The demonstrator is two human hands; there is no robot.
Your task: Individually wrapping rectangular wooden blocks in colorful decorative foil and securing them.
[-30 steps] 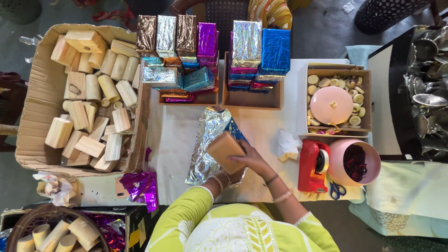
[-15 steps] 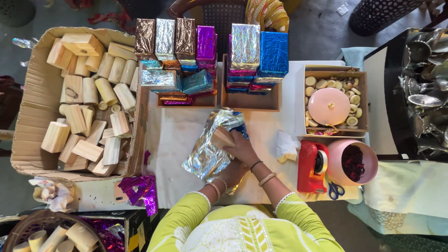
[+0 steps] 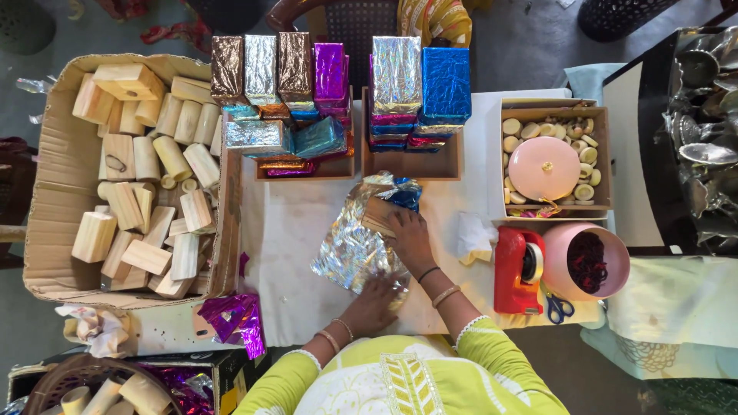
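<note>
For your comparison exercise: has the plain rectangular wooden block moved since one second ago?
Yes. The wooden block moved away from the person, toward the wooden trays, now on the silver foil sheet.
</note>
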